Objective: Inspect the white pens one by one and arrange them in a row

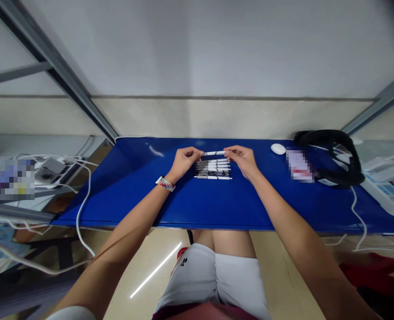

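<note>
A white pen [214,153] lies level between my two hands, just beyond a row of several pens [212,168] on the blue table [197,204]. My left hand [184,161] pinches its left end between thumb and fingers. At the other end, my right hand [242,158] has its thumb and fingers closed on the same pen. The row of pens lies side by side, white and dark, with the nearest one [213,178] slightly apart from the others. Whether the held pen touches the table is unclear.
At the right lie a white oval object [278,149], a blurred packet [299,166] and a black padded headband [355,155]. White cables [87,195] hang over the left edge. Grey metal posts [80,100] flank the table, with a wall behind.
</note>
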Demonstrator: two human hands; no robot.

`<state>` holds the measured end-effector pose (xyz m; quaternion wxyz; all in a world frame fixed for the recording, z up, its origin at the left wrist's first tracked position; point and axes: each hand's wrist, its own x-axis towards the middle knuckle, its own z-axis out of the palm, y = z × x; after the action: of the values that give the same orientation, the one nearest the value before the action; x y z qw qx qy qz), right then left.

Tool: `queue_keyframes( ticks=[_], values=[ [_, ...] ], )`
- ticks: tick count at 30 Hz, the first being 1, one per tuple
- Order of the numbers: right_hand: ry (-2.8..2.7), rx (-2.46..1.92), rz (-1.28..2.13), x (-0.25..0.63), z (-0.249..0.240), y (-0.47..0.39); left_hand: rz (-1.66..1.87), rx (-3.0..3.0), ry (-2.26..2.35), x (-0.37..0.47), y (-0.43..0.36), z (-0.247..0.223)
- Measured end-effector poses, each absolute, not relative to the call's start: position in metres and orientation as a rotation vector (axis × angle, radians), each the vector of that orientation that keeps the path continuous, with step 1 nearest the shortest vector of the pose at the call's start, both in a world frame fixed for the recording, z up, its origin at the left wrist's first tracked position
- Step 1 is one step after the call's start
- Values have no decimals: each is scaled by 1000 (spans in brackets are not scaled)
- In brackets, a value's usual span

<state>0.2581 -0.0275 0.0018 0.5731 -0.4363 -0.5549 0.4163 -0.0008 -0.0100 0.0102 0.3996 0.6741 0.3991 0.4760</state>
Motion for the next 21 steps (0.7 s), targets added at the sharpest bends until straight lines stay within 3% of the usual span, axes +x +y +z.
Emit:
queue_keyframes(
  ticks=[21],
  values=[
    [-1264, -964, 1009, 254, 2, -28, 1205, 1833, 1015, -5, -8, 10]
  ],
)
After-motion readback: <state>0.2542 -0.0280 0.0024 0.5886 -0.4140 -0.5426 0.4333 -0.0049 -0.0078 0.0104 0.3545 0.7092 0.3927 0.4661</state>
